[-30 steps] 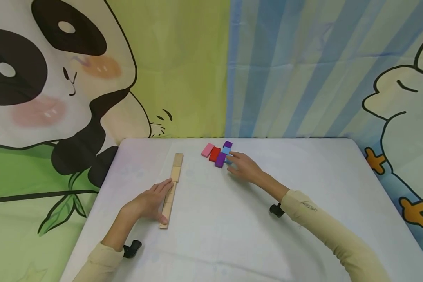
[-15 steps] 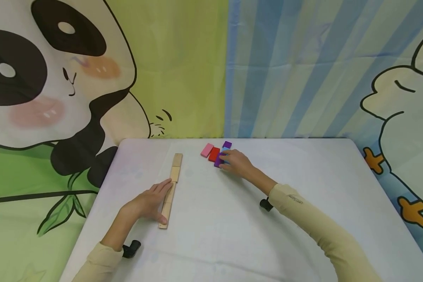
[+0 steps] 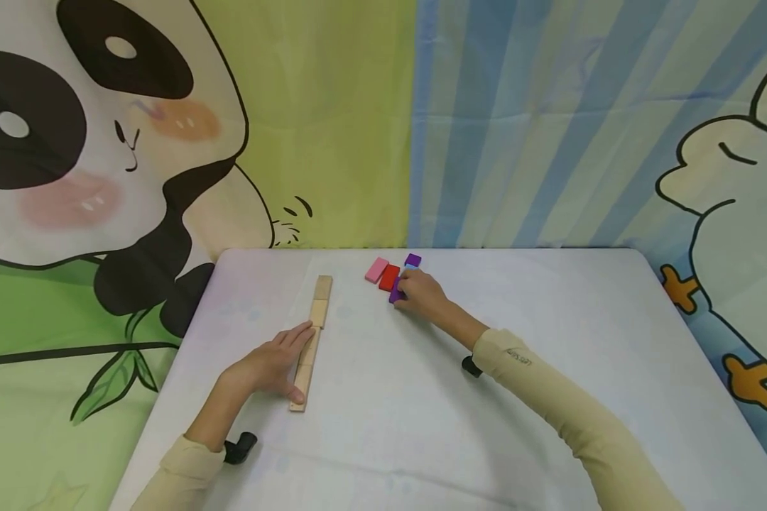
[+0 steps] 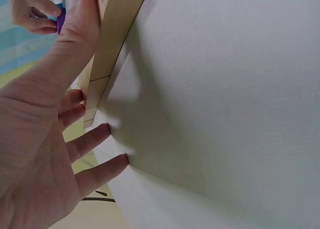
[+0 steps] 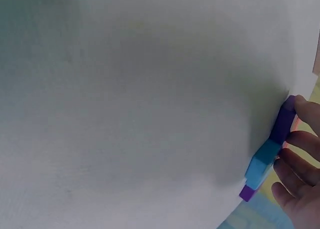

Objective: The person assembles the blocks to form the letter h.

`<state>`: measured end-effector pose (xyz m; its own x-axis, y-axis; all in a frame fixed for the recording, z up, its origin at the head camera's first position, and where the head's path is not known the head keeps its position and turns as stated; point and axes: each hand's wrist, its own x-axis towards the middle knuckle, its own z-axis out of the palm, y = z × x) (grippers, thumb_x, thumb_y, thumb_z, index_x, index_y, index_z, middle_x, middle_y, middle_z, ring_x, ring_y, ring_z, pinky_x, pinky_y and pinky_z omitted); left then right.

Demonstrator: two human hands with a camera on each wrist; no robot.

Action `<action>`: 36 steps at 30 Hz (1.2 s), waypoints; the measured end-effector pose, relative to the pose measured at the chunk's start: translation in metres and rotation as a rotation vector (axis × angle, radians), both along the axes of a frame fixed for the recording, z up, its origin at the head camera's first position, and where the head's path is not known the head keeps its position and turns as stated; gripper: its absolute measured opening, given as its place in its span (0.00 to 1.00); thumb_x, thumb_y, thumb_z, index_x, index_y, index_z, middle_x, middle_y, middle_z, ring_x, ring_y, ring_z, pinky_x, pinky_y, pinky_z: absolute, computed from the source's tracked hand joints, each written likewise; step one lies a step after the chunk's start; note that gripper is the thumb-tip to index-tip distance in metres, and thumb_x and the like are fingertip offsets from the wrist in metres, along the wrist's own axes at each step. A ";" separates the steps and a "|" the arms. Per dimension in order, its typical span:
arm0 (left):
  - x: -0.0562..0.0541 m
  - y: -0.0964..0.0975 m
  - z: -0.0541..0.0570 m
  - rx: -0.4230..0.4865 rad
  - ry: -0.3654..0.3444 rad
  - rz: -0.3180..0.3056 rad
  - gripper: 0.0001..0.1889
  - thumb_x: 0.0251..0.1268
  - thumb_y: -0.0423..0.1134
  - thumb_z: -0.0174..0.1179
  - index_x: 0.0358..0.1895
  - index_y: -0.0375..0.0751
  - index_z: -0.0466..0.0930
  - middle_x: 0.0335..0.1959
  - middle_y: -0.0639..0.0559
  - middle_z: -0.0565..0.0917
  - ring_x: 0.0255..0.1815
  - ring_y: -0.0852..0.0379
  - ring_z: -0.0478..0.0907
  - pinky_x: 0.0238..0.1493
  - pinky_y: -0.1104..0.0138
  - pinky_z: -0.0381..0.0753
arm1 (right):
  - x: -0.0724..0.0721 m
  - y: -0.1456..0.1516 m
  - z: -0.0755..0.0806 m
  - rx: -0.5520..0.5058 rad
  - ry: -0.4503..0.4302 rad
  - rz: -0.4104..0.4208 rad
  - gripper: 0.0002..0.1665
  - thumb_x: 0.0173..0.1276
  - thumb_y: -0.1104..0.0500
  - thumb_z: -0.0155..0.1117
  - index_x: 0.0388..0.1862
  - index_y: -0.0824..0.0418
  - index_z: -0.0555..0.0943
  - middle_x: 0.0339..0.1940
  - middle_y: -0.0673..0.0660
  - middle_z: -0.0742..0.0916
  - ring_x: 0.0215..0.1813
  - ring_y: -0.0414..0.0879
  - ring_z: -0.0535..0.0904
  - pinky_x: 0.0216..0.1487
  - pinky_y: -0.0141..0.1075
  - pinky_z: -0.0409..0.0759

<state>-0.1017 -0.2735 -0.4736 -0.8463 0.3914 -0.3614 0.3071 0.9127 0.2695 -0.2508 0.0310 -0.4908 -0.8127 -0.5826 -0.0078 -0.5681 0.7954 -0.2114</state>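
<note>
— Where is the purple rectangular block [image 5: 283, 123] for your right hand [image 3: 425, 294]?
— From my remote seat, I see it low on the white tabletop [image 3: 371, 433], between the thumb at its near end and the curled index finger; the fingers are narrow and hold it. A light-blue block [image 5: 261, 166] is just beside.
— And your left hand [image 3: 270, 365]?
— Its fingers are wide and nearly straight. The thumb touches the near end of the row of pale wooden rectangular blocks [image 3: 319, 313]; two fingertips lie against its side.
</note>
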 end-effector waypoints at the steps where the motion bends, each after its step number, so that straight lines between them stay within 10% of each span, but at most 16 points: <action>1: 0.000 0.000 0.000 -0.001 -0.002 0.002 0.68 0.31 0.61 0.76 0.77 0.36 0.46 0.79 0.42 0.48 0.75 0.37 0.55 0.66 0.42 0.67 | 0.001 -0.001 0.001 0.014 -0.006 0.003 0.18 0.60 0.50 0.72 0.40 0.62 0.86 0.52 0.60 0.85 0.53 0.52 0.79 0.56 0.42 0.81; 12: 0.000 0.000 -0.004 0.008 0.000 -0.005 0.68 0.32 0.61 0.76 0.77 0.36 0.46 0.79 0.42 0.48 0.75 0.37 0.56 0.65 0.42 0.68 | 0.005 0.001 0.001 0.126 -0.015 -0.024 0.19 0.60 0.45 0.71 0.43 0.56 0.85 0.53 0.56 0.87 0.58 0.55 0.79 0.62 0.49 0.76; 27: 0.000 0.000 0.000 -0.005 -0.013 0.010 0.68 0.31 0.61 0.76 0.77 0.37 0.46 0.79 0.42 0.48 0.75 0.37 0.55 0.66 0.42 0.67 | 0.002 0.010 -0.004 -0.014 0.018 0.077 0.21 0.58 0.46 0.73 0.43 0.58 0.85 0.47 0.56 0.88 0.51 0.51 0.78 0.55 0.41 0.78; 36: 0.001 0.000 0.002 0.009 -0.005 -0.007 0.67 0.32 0.61 0.75 0.77 0.36 0.46 0.79 0.41 0.49 0.75 0.37 0.55 0.66 0.42 0.67 | 0.072 0.006 -0.009 -0.256 -0.068 0.316 0.18 0.58 0.52 0.73 0.44 0.59 0.82 0.52 0.60 0.82 0.47 0.46 0.82 0.50 0.35 0.83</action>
<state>-0.1011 -0.2734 -0.4719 -0.8415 0.4009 -0.3623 0.3123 0.9080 0.2793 -0.1793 0.0369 -0.4994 -0.5959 -0.7937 0.1224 -0.7540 0.5005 -0.4254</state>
